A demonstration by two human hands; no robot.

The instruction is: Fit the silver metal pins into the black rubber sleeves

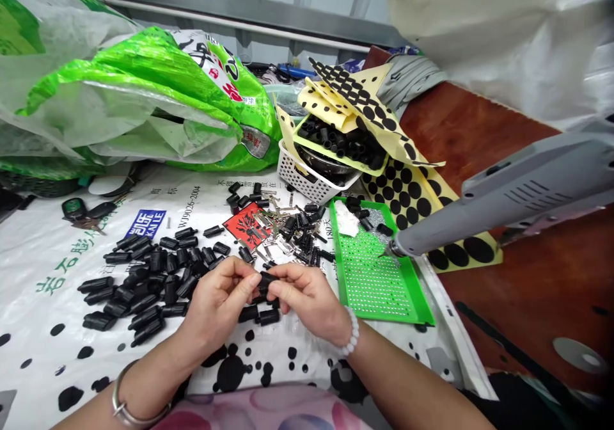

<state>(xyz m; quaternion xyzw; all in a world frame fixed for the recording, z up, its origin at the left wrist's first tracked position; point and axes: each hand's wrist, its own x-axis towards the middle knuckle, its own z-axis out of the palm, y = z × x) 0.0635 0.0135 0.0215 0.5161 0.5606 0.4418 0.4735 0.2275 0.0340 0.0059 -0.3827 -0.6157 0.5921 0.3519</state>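
My left hand [219, 302] and my right hand [313, 301] meet over the middle of the table. Both pinch a small black plastic cylinder [267, 279] between thumb and fingertips. The fingers cover part of it. Just below the fingertips lie a few more black cylinders [267, 317]. To the left spreads a loose pile of ribbed black cylinders [153, 283]. Beyond my fingers are scattered small silvery metal strips [283, 241], and small black pieces [307, 241] lie among them, partly on a red printed square [242, 225].
A grey electric screwdriver [432, 225] reaches in from the right over a green tray [419, 299] of small metal pieces. A white basket [302, 177], sheets of black round stickers [403, 190] and a green plastic bag [192, 97] stand behind. Keys [81, 212] lie left.
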